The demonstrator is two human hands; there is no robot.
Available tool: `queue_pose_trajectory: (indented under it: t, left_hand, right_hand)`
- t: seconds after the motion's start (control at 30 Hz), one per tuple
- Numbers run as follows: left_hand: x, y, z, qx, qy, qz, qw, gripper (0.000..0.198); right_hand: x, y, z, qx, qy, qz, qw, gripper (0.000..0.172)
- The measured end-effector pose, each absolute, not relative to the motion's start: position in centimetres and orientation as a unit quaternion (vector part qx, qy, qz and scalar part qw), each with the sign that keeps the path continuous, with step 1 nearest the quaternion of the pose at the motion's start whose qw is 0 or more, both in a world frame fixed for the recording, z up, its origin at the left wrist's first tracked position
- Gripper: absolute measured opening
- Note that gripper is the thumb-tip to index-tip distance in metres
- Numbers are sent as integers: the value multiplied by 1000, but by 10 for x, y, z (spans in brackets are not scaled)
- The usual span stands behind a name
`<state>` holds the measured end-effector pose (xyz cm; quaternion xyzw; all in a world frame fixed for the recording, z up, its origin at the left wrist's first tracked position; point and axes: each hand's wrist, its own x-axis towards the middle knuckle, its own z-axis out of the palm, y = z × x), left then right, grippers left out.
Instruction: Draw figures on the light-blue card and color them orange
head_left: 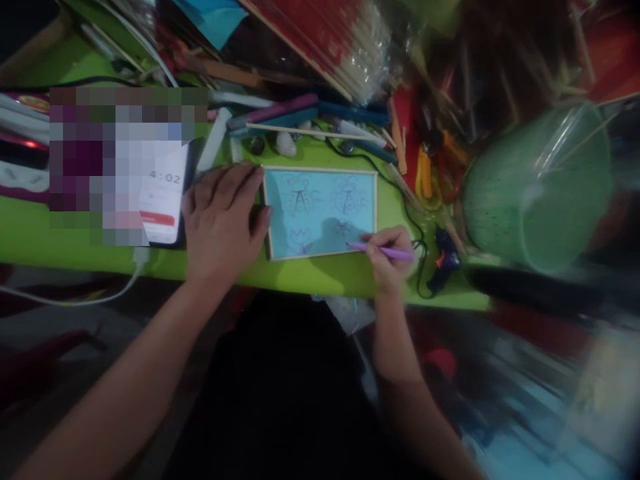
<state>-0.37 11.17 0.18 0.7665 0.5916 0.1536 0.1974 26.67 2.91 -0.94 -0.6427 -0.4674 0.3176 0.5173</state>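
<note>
Blue card (320, 210), pls: where's it at re: the fingers?

Flat on the green table (310, 277), btwn both hands. L hand (223, 217) is palm-down just beside its L side, index tip near the upper L corner, thumb tip at the L edge. R hand (393, 260) is at the lower R corner, fingertips partly over the card.

And the grip, L vs. R?

L: not gripping anything, fingers slightly bent & side by side, thumb spread apart. R: thumb + fingers pinch a purple pen (400, 254), tip pointing L over the card, just below a small flower (343, 228). Can't tell if the tip touches.

OK, looks?

Light blue rectangle, sits a bit tilted, pale strips (325, 170) along the edges. Line drawings in pinkish-purple: two rounded figs. up top, ea. w/ a dark A-like mark in the middle; tulip-like shape (301, 238) lower L; the small flower lower R, in shadow. Finer detail's too blurry.

Anything near?

Phone (163, 193) L of the L hand; green pail (530, 193) well to the R.
</note>
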Motion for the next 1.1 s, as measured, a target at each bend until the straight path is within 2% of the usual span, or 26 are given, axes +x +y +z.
queue_pose_trajectory:
  t: [0.3,1.1]
  left_hand:
    - [-3,112,3,763,594,152,207,56]
    - [-4,111,1,768,590,150,198,56]
  right_hand:
    - [269,28,-11,-620,-475,327,532,13]
    - [263,32,-2,-652,-504,297,483,13]
